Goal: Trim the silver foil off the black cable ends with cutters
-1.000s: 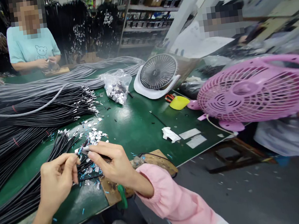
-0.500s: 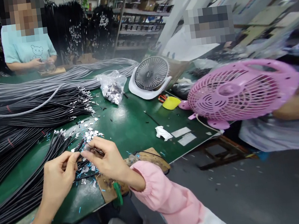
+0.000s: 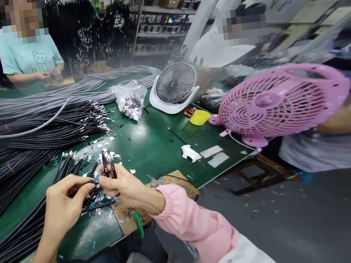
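My left hand [image 3: 63, 203] pinches the end of a black cable [image 3: 93, 180] between thumb and fingers. Touching that same end are the thumb and fingertips of my right hand [image 3: 126, 184], which also grips small dark snips [image 3: 108, 165], blades pointing up. Whitish or silvery material and a bit of blue show at the cable tip, too small to make out. Below and left of my hands lies a bundle of black cables [image 3: 22, 242] with stripped ends. Silvery scraps [image 3: 99, 197] and blue snippets are scattered around my fingers.
A wooden board [image 3: 125, 222] with a green clamp-like piece [image 3: 138, 225] sits at the table edge. Beyond are grey cables [image 3: 92, 82], a plastic bag [image 3: 131, 100], a white fan [image 3: 176, 82] and a pink fan [image 3: 271, 104]. Two people are across the table and at right.
The snips in my right hand have swung upright, so their blades now show above the fingers. Both hands stay together at the cable end. The view has shifted slightly.
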The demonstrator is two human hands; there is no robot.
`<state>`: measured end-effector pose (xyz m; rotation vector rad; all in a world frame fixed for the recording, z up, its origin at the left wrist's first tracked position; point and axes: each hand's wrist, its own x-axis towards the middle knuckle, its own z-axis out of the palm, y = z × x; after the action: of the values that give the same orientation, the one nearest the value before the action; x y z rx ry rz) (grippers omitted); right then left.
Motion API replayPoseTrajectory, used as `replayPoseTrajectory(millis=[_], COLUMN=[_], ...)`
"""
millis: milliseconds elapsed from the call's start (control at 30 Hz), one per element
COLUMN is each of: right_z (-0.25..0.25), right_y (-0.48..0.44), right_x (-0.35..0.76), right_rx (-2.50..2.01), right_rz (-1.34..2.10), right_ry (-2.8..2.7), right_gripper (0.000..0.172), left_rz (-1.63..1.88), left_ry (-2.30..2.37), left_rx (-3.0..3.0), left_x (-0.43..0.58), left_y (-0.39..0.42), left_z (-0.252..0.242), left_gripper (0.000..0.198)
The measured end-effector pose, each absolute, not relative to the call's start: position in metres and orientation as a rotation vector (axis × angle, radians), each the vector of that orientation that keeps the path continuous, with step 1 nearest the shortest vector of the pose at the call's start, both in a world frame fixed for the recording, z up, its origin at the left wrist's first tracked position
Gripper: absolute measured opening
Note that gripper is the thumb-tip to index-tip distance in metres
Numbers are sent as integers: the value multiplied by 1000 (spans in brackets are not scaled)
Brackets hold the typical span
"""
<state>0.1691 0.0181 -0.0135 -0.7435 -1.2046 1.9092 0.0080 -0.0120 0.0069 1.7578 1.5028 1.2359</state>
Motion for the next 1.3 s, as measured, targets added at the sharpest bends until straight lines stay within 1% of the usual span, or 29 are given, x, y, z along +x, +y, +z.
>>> replayPoseTrajectory(millis=[33, 67, 167, 200, 233, 333, 367, 400, 433, 500, 567, 667, 733, 800, 867, 933, 1033, 1100, 1200, 1233, 1267, 1300], right_z=[-13, -12, -10, -10, -10, -13, -12, -12, -11, -8, -6, -7, -8, -7, -6, -4, -3, -3, -2, -2, -1, 0], right_y=[19, 19, 21, 21, 22, 21, 20, 20, 20, 20, 23, 30, 31, 29, 25, 23, 28, 32, 31, 28, 25, 22], right_x=[169, 168, 167, 167, 166, 165, 165, 165, 166, 169, 173, 181, 183, 179, 175, 173, 180, 186, 187, 185, 182, 180], right_rx=[-756, -795, -965, -999, -1008, -901, -861, -845, -854, -890, -932, -1086, -1154, -1080, -965, -918, -1014, -1110, -1125, -1106, -1085, -1067], right_rz=[1870, 1759, 1282, 1217, 1254, 1676, 1745, 1718, 1599, 1222, 901, 677, 690, 848, 927, 862, 660, 612, 828, 902, 962, 1010], right_ry=[-1224, -1273, -1424, -1422, -1394, -1274, -1278, -1328, -1412, -1588, -1660, -1501, -1434, -1575, -1723, -1754, -1558, -1394, -1449, -1495, -1531, -1551], right_gripper=[49, 44, 27, 24, 24, 33, 35, 32, 27, 16, 14, 11, 18, 26, 25, 23, 27, 35, 51, 52, 47, 39], left_rz=[1225, 1217, 1243, 1265, 1289, 1312, 1295, 1267, 1232, 1163, 1124, 1131, 1162, 1189, 1196, 1194, 1194, 1207, 1259, 1279, 1298, 1314], left_ry=[1505, 1512, 1561, 1581, 1598, 1616, 1610, 1601, 1590, 1570, 1557, 1553, 1560, 1565, 1559, 1552, 1546, 1547, 1567, 1575, 1583, 1590], left_rx=[1771, 1785, 1817, 1817, 1812, 1768, 1752, 1739, 1726, 1701, 1678, 1644, 1625, 1619, 1629, 1642, 1641, 1629, 1606, 1599, 1594, 1592], left_x=[9, 10, 12, 13, 13, 13, 13, 13, 13, 13, 12, 11, 10, 10, 10, 10, 11, 12, 11, 11, 11, 11], left_y=[-12, -12, -14, -14, -15, -13, -12, -11, -11, -10, -10, -11, -11, -11, -11, -12, -12, -13, -13, -13, -13, -14], left_z=[6, 6, 3, 3, 2, 2, 2, 3, 4, 6, 7, 7, 6, 6, 6, 7, 8, 9, 9, 9, 8, 8], left_gripper=[15, 16, 14, 13, 11, 15, 18, 20, 23, 27, 30, 31, 32, 33, 33, 32, 31, 30, 27, 25, 24, 23])
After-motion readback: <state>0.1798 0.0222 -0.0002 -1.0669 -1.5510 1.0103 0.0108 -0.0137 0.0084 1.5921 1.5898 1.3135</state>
